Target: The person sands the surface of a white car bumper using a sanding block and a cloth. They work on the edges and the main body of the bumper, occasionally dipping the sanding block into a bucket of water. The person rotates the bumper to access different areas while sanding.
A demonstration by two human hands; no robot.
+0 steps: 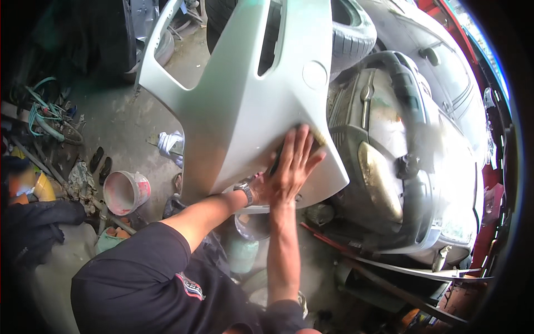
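A pale silver-grey car bumper cover (239, 106) stands in front of me, its surface dusty and dull. My right hand (295, 164) lies on its lower right part with the fingers stretched out and a little apart. Beneath that palm, a dark edge (275, 162) of something flat shows; its kind is hidden. My left hand (259, 188), with a metal watch (243, 192) on the wrist, reaches in beside the right one. The right hand covers the left fingers, so their pose does not show.
A silver car front end (384, 161) with a headlight stands close on the right, with a tyre (353, 39) behind the bumper. A pinkish-white bucket (123, 192), dark sandals (100, 164) and a white rag (169, 143) are on the left. Long strips (400, 267) lie lower right.
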